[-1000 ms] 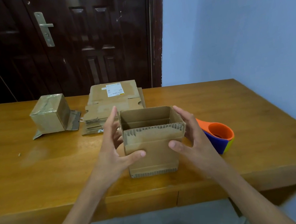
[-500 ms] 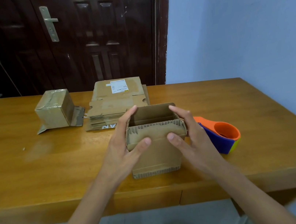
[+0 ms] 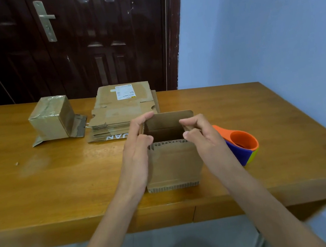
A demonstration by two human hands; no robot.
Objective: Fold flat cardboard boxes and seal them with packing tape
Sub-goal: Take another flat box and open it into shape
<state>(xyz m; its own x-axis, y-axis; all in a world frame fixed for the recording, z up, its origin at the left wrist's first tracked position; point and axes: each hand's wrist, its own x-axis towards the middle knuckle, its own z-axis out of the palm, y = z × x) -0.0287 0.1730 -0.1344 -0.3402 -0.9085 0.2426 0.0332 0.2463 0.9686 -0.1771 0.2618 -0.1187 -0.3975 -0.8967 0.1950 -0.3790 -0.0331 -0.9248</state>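
Note:
A small open-topped cardboard box (image 3: 173,164) stands upright near the table's front edge, its near flap folded down outside. My left hand (image 3: 138,148) holds the box's left side, thumb and fingers on the left top flap. My right hand (image 3: 202,136) pinches the right top flap between thumb and fingers. An orange, blue and yellow tape dispenser (image 3: 242,145) lies just right of the box. Behind the box sits a stack of flat cardboard boxes (image 3: 122,110). A taped-up box (image 3: 51,118) stands at the back left.
The wooden table (image 3: 60,181) stretches left of the box. A dark door (image 3: 82,40) and a pale blue wall (image 3: 259,24) rise behind the table. A small scrap (image 3: 16,163) lies on the left part of the tabletop.
Both hands have risen from the box's sides to its top edges. Their thumbs left the front flap and now hold the left and right top flaps.

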